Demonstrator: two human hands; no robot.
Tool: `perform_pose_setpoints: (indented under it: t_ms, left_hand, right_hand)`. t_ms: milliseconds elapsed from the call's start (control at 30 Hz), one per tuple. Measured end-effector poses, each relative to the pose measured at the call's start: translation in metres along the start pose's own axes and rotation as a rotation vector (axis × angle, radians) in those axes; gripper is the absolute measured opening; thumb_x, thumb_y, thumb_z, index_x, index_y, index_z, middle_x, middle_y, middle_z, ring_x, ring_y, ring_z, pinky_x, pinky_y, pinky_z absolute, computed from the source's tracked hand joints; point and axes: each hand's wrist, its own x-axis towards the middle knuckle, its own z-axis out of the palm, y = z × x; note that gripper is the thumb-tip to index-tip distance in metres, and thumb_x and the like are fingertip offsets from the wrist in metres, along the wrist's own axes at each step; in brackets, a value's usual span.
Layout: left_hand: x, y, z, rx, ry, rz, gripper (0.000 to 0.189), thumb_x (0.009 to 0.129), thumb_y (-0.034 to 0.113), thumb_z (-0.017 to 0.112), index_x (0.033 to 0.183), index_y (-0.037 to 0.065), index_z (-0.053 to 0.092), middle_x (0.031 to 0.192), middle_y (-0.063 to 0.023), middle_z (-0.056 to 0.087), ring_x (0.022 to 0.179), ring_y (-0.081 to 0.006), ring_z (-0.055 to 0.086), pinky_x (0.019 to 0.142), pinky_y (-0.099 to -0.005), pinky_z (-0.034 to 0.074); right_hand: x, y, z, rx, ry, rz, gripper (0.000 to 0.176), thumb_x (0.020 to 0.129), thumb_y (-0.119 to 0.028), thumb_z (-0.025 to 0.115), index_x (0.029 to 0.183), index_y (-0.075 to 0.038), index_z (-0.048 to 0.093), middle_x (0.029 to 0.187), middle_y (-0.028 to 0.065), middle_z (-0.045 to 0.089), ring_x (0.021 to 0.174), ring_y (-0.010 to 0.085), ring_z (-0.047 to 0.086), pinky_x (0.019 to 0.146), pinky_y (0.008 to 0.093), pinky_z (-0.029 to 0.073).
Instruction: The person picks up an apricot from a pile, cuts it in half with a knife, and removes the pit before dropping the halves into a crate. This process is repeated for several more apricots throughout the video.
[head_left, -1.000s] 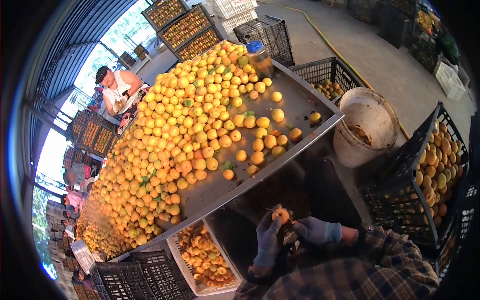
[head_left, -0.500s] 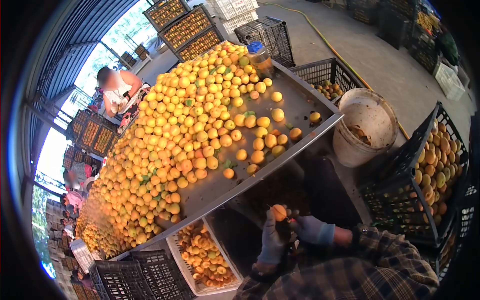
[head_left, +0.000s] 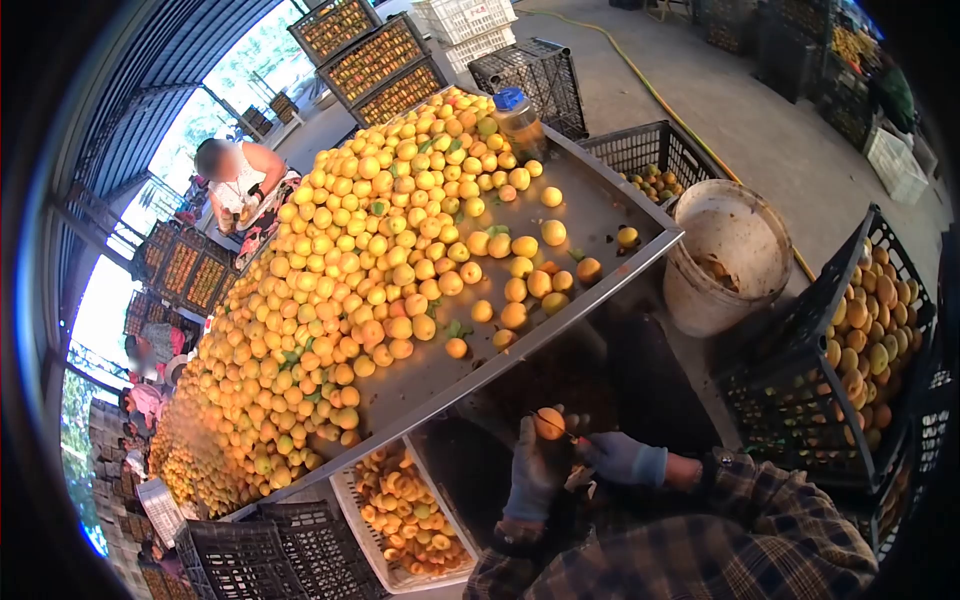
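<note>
Looking down through the head camera from my remote post, I saw the gloved left hand at five o'clock from the middle of my view, its fingertips closed on one orange fruit. The gloved right hand was just beside it, also toward five, its fingers drawn together; something slim and reddish showed between them and the fruit, too small for me to make out, and I could not tell whether that hand gripped it. A plaid sleeve ran off toward four. Between six and seven stood a white crate of fruit that looked split, with a black crate beyond it near half past seven. Toward half past three a tilted black basket held whole fruit, and between two and three stood a stained bucket. Past the hands the metal table spread across my centre, bearing a great heap of yellow-orange fruit toward ten and a blue-lidded jar just after twelve. Farther off, a seated person worked at ten, and stacked crates full of fruit rose at eleven.
</note>
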Motion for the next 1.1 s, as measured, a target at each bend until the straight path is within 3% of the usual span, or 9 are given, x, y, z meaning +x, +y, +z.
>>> perform_pose_setpoints:
  t_ms: [67,233,467,567,633,733,833,1033,1100]
  left_hand:
    - [0.0,-0.004,-0.005,0.01,0.041,-0.034,0.044,0.103,0.035,0.047,0.132,0.002,0.05,0.12,-0.0127,0.061,0.119,-0.0277,0.054,0.104,-0.0399,0.042]
    - [-0.002,-0.006,-0.015,0.474,0.081,0.206,0.044,0.104,0.036,0.045,0.13,0.001,0.051,0.118,-0.0105,0.06,0.11,-0.0208,0.056,0.102,-0.034,0.042]
    - [0.004,-0.011,-0.037,0.172,0.096,0.019,0.044,0.104,0.04,0.042,0.123,0.002,0.054,0.114,-0.0095,0.061,0.107,-0.0188,0.057,0.099,-0.0312,0.044]
    - [0.0,-0.012,-0.032,0.349,0.07,0.026,0.046,0.104,0.043,0.041,0.122,0.002,0.054,0.113,-0.0088,0.061,0.105,-0.0182,0.058,0.097,-0.0313,0.045]
    - [-0.007,-0.01,-0.008,0.799,0.119,0.154,0.047,0.104,0.043,0.04,0.12,0.001,0.055,0.112,-0.0085,0.062,0.103,-0.017,0.059,0.096,-0.0305,0.046]
    - [-0.001,-0.013,-0.008,0.376,0.107,0.1,0.046,0.105,0.042,0.04,0.118,0.001,0.056,0.112,-0.0085,0.062,0.103,-0.0163,0.058,0.095,-0.0297,0.047]
    - [0.002,-0.012,-0.015,0.554,0.118,0.197,0.044,0.105,0.04,0.04,0.117,0.001,0.057,0.113,-0.0084,0.062,0.104,-0.0165,0.059,0.096,-0.0301,0.047]
    - [-0.006,0.009,-0.01,0.116,0.079,0.148,0.046,0.102,0.04,0.049,0.123,0.0,0.055,0.117,-0.0093,0.061,0.108,-0.0202,0.059,0.098,-0.0333,0.046]
    - [-0.008,0.005,-0.001,0.288,0.095,0.204,0.046,0.1,0.037,0.053,0.127,0.0,0.053,0.12,-0.0096,0.06,0.11,-0.0207,0.058,0.1,-0.0338,0.045]
  right_hand:
    - [0.004,0.009,0.003,0.009,0.009,-0.013,0.049,0.101,-0.045,0.045,0.107,-0.001,0.064,0.097,0.0241,0.068,0.095,0.0376,0.066,0.082,0.0427,0.051]
    - [0.008,0.011,0.003,-0.023,-0.016,0.006,0.049,0.101,-0.046,0.043,0.11,-0.001,0.063,0.097,0.0227,0.068,0.094,0.0367,0.066,0.084,0.0408,0.05]
    - [0.0,-0.004,-0.002,-0.181,0.033,0.016,0.05,0.1,-0.047,0.044,0.106,0.0,0.062,0.095,0.0262,0.066,0.092,0.043,0.064,0.08,0.0454,0.05]
    - [0.007,0.008,0.003,-0.205,0.036,0.002,0.049,0.1,-0.045,0.044,0.105,0.0,0.062,0.094,0.0264,0.066,0.092,0.0433,0.064,0.08,0.0462,0.05]
    - [0.012,0.013,0.006,-0.17,0.038,-0.033,0.049,0.1,-0.045,0.043,0.105,0.0,0.062,0.093,0.0264,0.066,0.092,0.0434,0.064,0.08,0.0466,0.05]
    - [0.015,0.009,0.004,-0.154,0.049,-0.024,0.047,0.1,-0.044,0.043,0.103,-0.001,0.062,0.093,0.0261,0.066,0.091,0.0436,0.064,0.08,0.0468,0.05]
    - [0.016,0.013,0.005,-0.136,0.061,-0.042,0.047,0.101,-0.043,0.042,0.101,-0.001,0.063,0.095,0.0265,0.066,0.093,0.0443,0.063,0.08,0.0467,0.05]
    - [-0.021,-0.019,-0.029,-0.165,-0.172,0.037,0.043,0.097,-0.042,0.054,0.115,-0.004,0.063,0.102,0.0196,0.068,0.095,0.0298,0.067,0.085,0.0381,0.051]
    - [-0.027,-0.03,-0.032,0.362,0.062,-0.143,0.049,0.094,-0.044,0.061,0.119,-0.002,0.061,0.105,0.0141,0.069,0.098,0.0201,0.065,0.089,0.0337,0.05]
